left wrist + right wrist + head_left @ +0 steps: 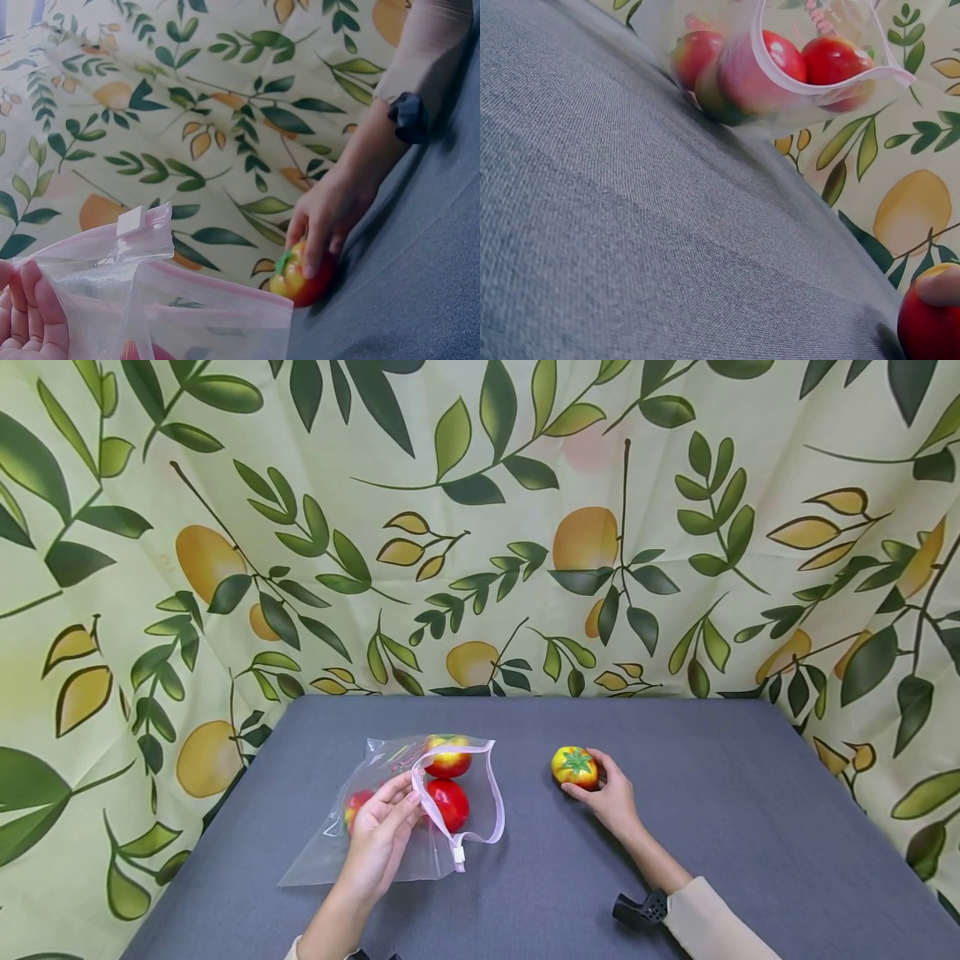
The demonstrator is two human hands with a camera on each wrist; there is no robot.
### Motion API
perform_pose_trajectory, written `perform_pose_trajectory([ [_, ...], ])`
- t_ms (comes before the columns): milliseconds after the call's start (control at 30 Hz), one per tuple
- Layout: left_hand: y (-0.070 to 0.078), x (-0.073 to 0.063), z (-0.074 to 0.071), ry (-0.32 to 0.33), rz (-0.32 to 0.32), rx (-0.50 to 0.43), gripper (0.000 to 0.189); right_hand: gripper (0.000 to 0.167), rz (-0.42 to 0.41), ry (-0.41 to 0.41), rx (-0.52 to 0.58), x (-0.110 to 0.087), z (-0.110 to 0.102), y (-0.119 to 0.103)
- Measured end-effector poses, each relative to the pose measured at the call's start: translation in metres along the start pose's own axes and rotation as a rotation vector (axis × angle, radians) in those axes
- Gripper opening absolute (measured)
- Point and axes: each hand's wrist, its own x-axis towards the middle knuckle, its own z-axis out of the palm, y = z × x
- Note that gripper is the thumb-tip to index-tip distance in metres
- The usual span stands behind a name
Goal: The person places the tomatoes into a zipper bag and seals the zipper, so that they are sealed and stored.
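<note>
A clear zip bag with a pink zip strip and white slider lies on the left half of the table, its mouth spread toward the right. My left hand pinches the near side of that mouth between thumb and fingers. Inside sit a glossy red fruit, a red-and-yellow one behind it, and another partly covered by the left hand. To the right of the bag, my right hand grips a red-and-yellow fruit with a green leafy top, fingers and thumb around its side.
The grey cloth-covered table runs back to a curtain printed with leaves and fruit. A dark wrist-camera mount sticks out from the right wrist, beside the light sleeve.
</note>
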Motion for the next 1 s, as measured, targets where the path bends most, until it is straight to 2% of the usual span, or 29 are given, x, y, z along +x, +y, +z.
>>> perform_pose_trajectory([
  [267,-0.0002,0.0005,0.0006,-0.006,0.009,-0.009,0.029,0.07,-0.02,0.027,0.004,-0.0019,-0.001,-0.0001],
  [600,-0.0003,0.001,0.0011,-0.018,0.017,-0.029,0.03,0.074,0.042,-0.01,0.023,-0.0051,-0.005,-0.003],
  [1000,-0.0008,0.0008,0.0002,-0.012,0.011,-0.016,0.029,0.071,0.023,-0.029,0.02,-0.0091,-0.0043,-0.0047],
])
